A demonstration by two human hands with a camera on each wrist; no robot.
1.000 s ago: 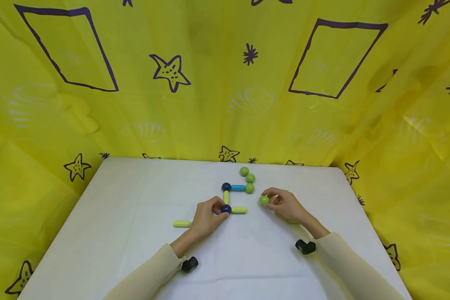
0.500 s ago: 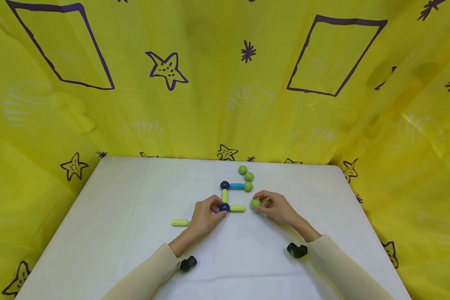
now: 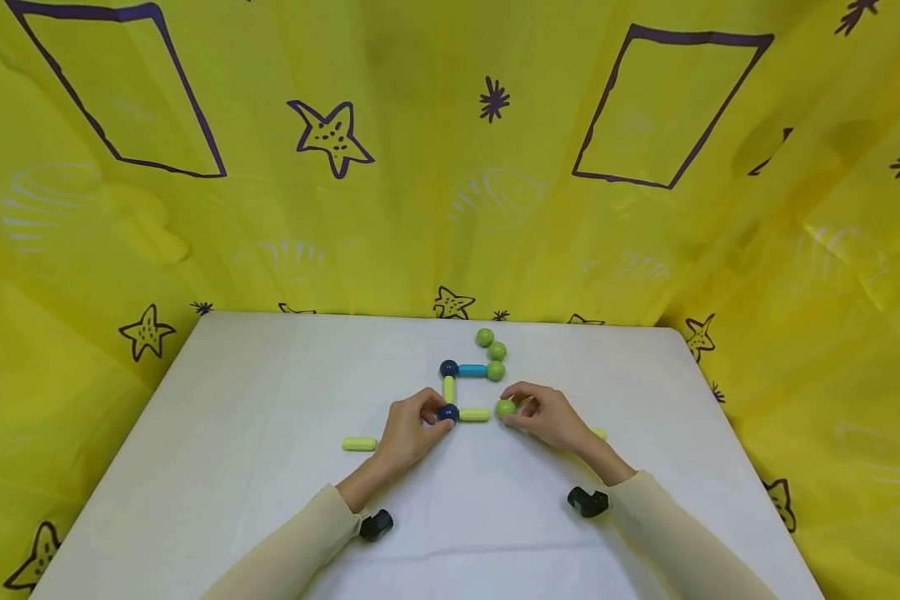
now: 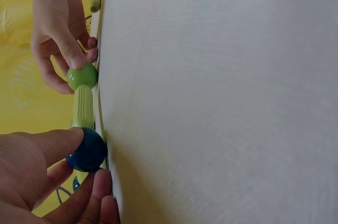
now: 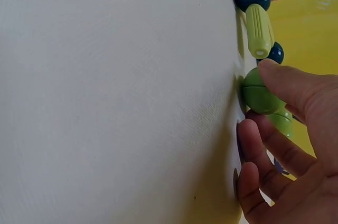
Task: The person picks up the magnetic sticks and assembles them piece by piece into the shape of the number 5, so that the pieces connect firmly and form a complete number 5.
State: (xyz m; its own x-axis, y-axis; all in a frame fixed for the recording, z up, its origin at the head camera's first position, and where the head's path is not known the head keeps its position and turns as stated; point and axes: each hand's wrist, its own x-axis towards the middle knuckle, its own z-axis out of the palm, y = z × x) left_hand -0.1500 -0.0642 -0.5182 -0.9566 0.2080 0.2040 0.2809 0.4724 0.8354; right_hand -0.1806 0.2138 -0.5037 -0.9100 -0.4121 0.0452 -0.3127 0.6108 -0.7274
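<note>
My left hand (image 3: 408, 425) pinches a dark blue ball (image 4: 88, 150) between thumb and fingers. From that ball a yellow-green rod (image 3: 474, 415) points right, and another yellow-green rod (image 3: 448, 389) runs back to a second dark blue ball (image 3: 448, 368). A blue rod (image 3: 472, 371) links this one to a green ball (image 3: 496, 371). My right hand (image 3: 547, 415) pinches a separate green ball (image 5: 260, 93). In the head view a small gap shows between it and the free end of the right-pointing rod, whose pale tip faces it in the right wrist view.
Two more green balls (image 3: 485, 337) trail behind the joined pieces. One loose yellow-green rod (image 3: 359, 444) lies left of my left hand; another rod (image 3: 600, 433) is partly hidden by my right wrist. A yellow patterned curtain (image 3: 390, 225) stands around the white table (image 3: 270, 375).
My right hand has moved left with the green ball, bringing it close to the rod's free end. My left hand stays on the dark blue ball.
</note>
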